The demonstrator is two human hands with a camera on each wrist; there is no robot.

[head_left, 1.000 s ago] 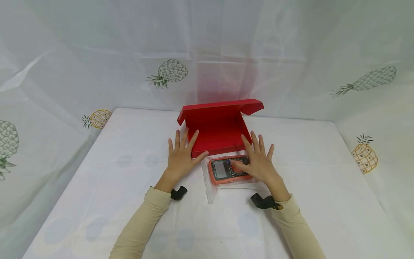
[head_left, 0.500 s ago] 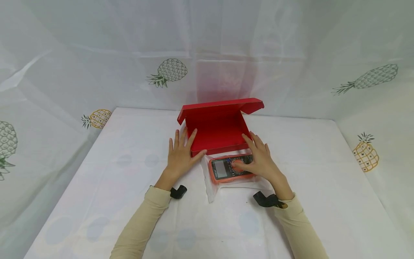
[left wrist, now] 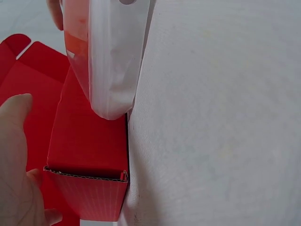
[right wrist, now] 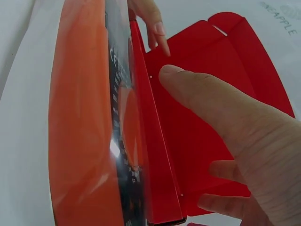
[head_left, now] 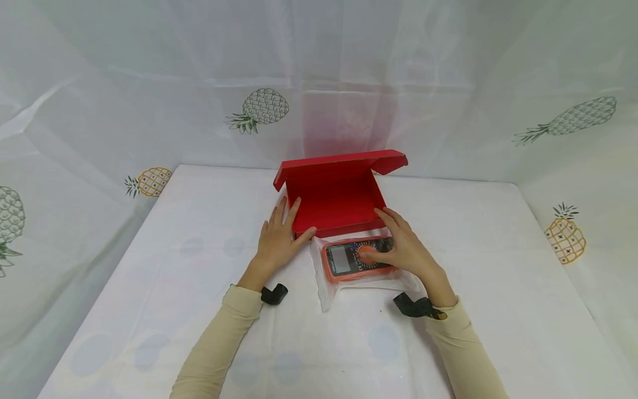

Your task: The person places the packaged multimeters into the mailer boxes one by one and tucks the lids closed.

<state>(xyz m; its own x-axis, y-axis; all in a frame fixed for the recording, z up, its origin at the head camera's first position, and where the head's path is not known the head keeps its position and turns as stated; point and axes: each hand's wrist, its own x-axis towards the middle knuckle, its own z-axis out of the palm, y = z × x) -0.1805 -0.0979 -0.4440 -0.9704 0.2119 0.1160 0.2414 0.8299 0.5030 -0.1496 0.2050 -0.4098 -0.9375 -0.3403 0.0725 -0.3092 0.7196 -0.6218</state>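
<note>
A red cardboard box stands with its lid raised at the back of the table, nothing lying inside. Directly in front of it lies an orange-and-black multimeter in a clear plastic bag. My left hand is at the box's front left corner, fingers spread, thumb by the front wall. My right hand is at the front right corner, its thumb stretched over the multimeter's dial. In the right wrist view, that thumb looks apart from the bag. Whether either hand touches the box cannot be told.
A white cloth covers the table, and a white curtain with printed pineapples hangs behind and at the sides. A black wrist mount is on the left wrist; another black mount is on the right.
Fingers of my right hand have drawn closer together, and the hand has shifted slightly right. My left hand's fingers have also come a little closer together. Box and multimeter stay in place.
</note>
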